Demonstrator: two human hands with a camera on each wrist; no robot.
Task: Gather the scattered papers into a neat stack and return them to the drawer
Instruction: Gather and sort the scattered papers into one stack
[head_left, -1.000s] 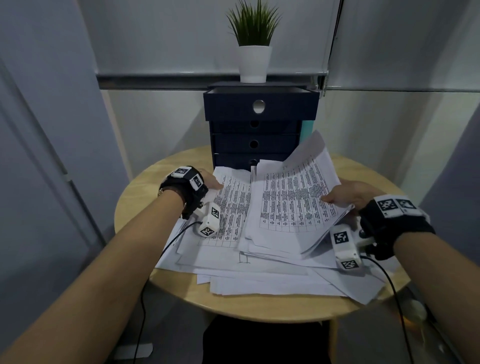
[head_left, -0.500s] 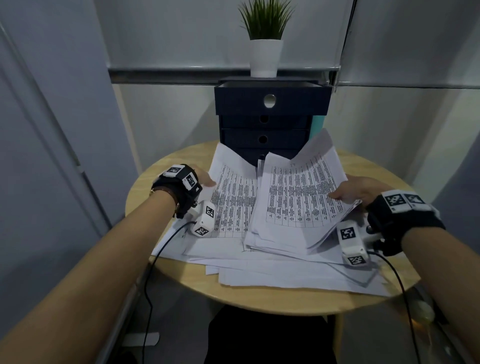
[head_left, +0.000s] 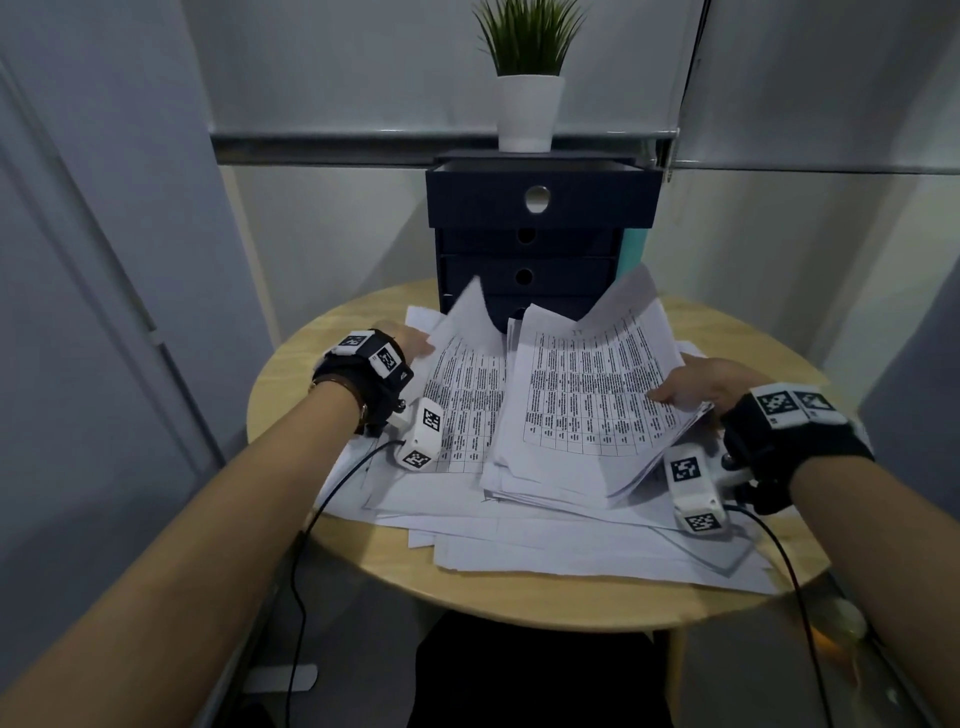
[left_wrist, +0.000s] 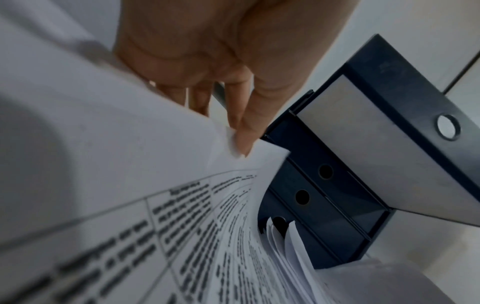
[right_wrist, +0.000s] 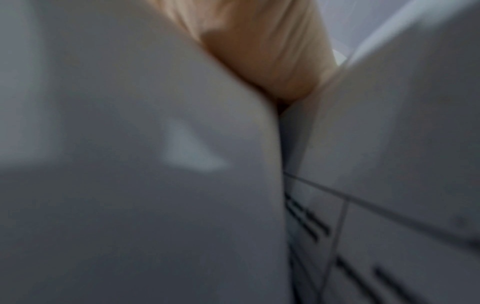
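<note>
Printed white papers (head_left: 587, 405) lie in a loose heap on the round wooden table (head_left: 291, 395), some curled up in the middle. My left hand (head_left: 413, 340) pinches the lifted left sheets (left_wrist: 135, 156) near their far corner, thumb on the printed side. My right hand (head_left: 696, 387) grips the right edge of a raised bundle, thumb on top; the right wrist view shows only blurred paper (right_wrist: 130, 164) and a bit of palm. The dark blue drawer unit (head_left: 530, 260) stands behind the heap, its top drawer (head_left: 540, 200) pulled out.
A potted plant (head_left: 527, 78) in a white pot sits on the drawer unit. More sheets (head_left: 571, 551) spread toward the table's front edge. Cables hang from both wrists over the table edge. Grey walls close in left and right.
Both hands have lifted their sheets higher, and the left sheets now curl up in front of the lower drawers. The head view has shifted, so the table sits further right.
</note>
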